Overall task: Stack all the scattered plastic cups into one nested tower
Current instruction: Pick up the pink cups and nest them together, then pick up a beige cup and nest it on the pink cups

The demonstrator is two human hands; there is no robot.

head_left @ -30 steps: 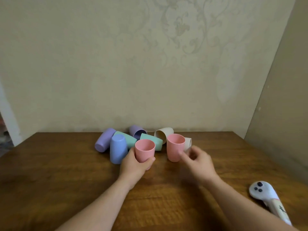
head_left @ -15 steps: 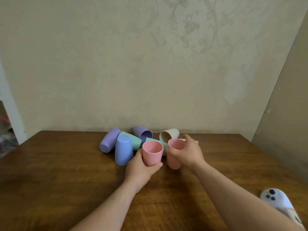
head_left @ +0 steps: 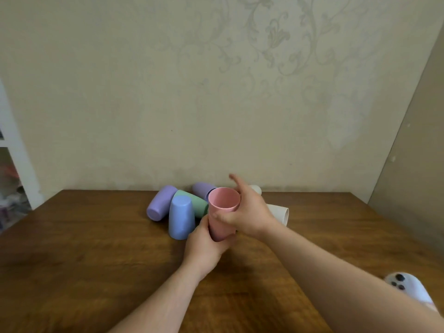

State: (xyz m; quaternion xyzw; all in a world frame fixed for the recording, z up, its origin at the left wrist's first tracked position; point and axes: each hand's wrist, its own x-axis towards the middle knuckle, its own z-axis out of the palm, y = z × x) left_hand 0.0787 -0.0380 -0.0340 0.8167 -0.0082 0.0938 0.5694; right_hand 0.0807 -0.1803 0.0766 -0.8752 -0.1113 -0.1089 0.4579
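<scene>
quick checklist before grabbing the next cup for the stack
1. Pink stack upright, mouth up: ok.
2. Left hand steadies its base: ok.
3. Upper pink cup fully seated in the lower: cannot tell, right hand covers the joint.
4. Right hand free to reach: not ok, it is on the stack.
5. Next cup within reach: ok, blue cup stands upside down beside the stack.
6. Table space to work: ok.

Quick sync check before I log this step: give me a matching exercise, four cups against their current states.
Things:
1. pink cup
2. blue cup
3. lilac cup
4. white cup

States:
A. on its side, far left of the pile
B. upright, gripped by both hands
C. on its side, behind the right hand
D. upside down on the table

Pairs: 1-B, 2-D, 3-A, 4-C
</scene>
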